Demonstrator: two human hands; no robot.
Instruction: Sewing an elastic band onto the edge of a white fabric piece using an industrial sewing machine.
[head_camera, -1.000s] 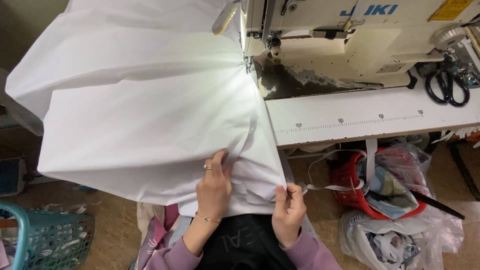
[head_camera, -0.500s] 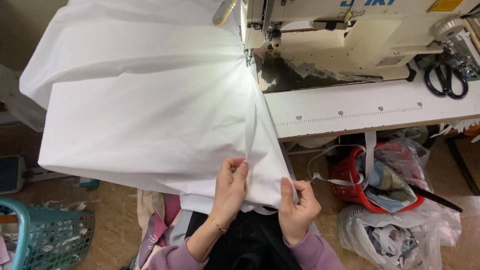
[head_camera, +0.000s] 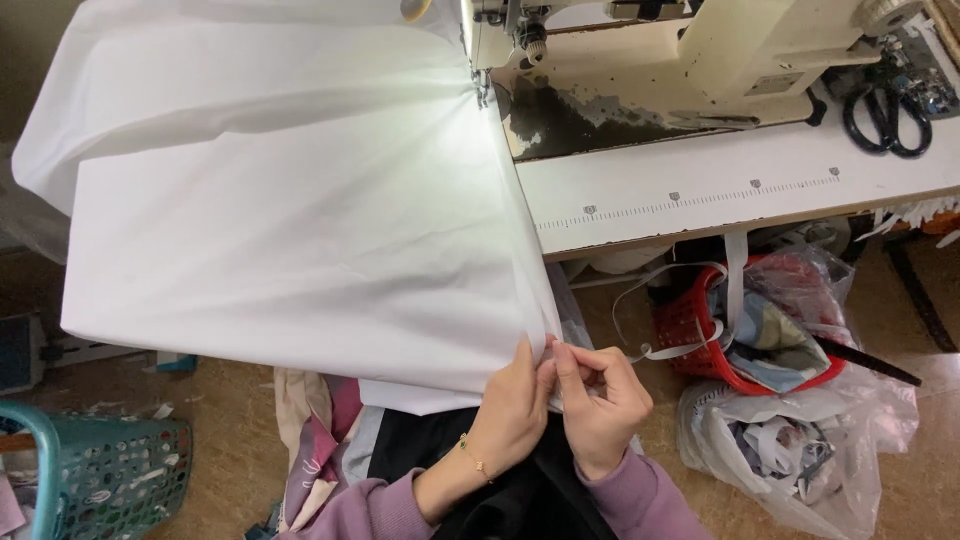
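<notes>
A large white fabric sheet (head_camera: 290, 210) spreads from the sewing machine (head_camera: 640, 50) down toward me, its right edge folded into a narrow hem. My left hand (head_camera: 515, 410) and my right hand (head_camera: 600, 400) meet at the sheet's near right corner. Both pinch the folded edge between fingertips and thumbs. The fabric runs taut from my fingers up to the needle area (head_camera: 480, 90), which is brightly lit. A thin bracelet sits on my left wrist.
Black scissors (head_camera: 885, 115) lie on the white machine table (head_camera: 720, 195) at right. Below the table stand a red basket (head_camera: 720, 340) with cloth and a clear plastic bag (head_camera: 800, 450) of scraps. A teal basket (head_camera: 90, 470) sits at lower left.
Both hands have slid right along the near edge of the fabric and come together at its right corner. The view has dropped slightly.
</notes>
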